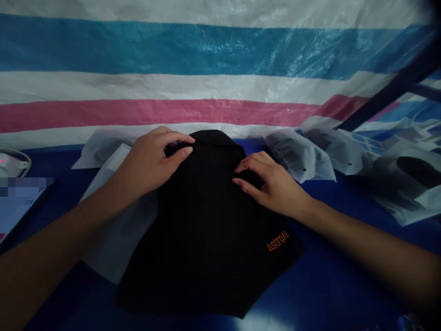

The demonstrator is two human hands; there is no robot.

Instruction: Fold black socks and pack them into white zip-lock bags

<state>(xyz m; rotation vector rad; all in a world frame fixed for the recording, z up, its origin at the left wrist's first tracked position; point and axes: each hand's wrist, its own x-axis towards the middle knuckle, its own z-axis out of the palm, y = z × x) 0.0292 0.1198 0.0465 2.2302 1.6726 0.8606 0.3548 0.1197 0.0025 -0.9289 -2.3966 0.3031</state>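
Observation:
A black cloth balaclava (pixel 206 220) lies spread on the blue table, narrow and rounded at its far end and flared toward me. Orange "AstroAI" lettering (pixel 278 242) is printed near its right lower corner. At the upper left edge, my left hand (pixel 155 158) pinches the fabric between thumb and fingers. My right hand (pixel 270 184) has its thumb and bent fingers closed on the right edge, slightly nearer to me. A folded rim (pixel 218 137) shows at the far end. Partly under the cloth, on the left, is a frosted plastic bag (pixel 113 234).
Several frosted bags with dark contents (pixel 292 156) lie at the right back of the blue table (pixel 330 276). At the left edge are a tablet-like screen (pixel 20 207) and a white device (pixel 12 164). A striped plastic sheet (pixel 172 50) hangs behind; a dark frame bar (pixel 379 82) slants at right.

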